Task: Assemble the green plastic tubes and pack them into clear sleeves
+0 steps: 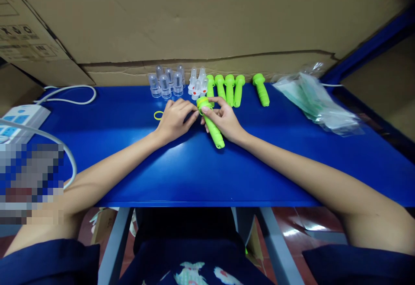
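My right hand [223, 118] is closed around a lime-green flashlight-shaped handle [214, 131], its wide ribbed head tilted up and away from me. The thumb lies over the collar just below that head. At the left side of the collar, my left hand [175, 118] has its thumb and fingertips drawn together; whatever they may pinch is too small to make out. A thin yellow ring [158, 115] lies on the table left of my left hand. Behind my hands stand several similar green handles [230, 90], with one more green handle [261, 90] apart at the right.
Several clear plastic caps [165, 86] and whitish nozzle-like pieces with red spots [196, 87] stand along the back of the blue table [194, 172]. Plastic bags [317, 101] lie at right. A power strip [26, 121] with a white cable is at left. Cardboard [207, 21] walls the back.
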### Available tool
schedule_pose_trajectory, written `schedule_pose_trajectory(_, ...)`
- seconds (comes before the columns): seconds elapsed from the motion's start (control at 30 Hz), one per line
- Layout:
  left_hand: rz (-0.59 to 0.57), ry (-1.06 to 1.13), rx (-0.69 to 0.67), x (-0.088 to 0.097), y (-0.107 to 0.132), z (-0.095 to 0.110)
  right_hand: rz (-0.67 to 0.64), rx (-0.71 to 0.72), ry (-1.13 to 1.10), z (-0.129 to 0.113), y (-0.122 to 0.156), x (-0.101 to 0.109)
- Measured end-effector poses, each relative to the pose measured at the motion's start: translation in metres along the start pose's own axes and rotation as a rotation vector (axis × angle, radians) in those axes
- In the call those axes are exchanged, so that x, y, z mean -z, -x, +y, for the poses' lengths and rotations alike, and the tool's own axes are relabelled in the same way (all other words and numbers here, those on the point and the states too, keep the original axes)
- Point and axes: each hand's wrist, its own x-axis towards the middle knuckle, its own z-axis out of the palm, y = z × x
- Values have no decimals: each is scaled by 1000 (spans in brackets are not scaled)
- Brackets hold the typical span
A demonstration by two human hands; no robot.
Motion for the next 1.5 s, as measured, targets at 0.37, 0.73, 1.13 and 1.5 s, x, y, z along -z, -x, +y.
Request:
schedule_pose_trajectory(0.37,209,259,115,2,0,11,-116,5,-3,-5,6,-2)
schedule_pose_trajectory(0.73,215,396,167,0,0,6,8,85,110,-8,13,-8)
schedule_pose_trajectory(1.13,184,375,47,-1,1,2,31,61,117,-12,17,-8)
schedule_pose_trajectory(1.5,188,412,147,-4,-1,6,27,111,131,-10,16,-7)
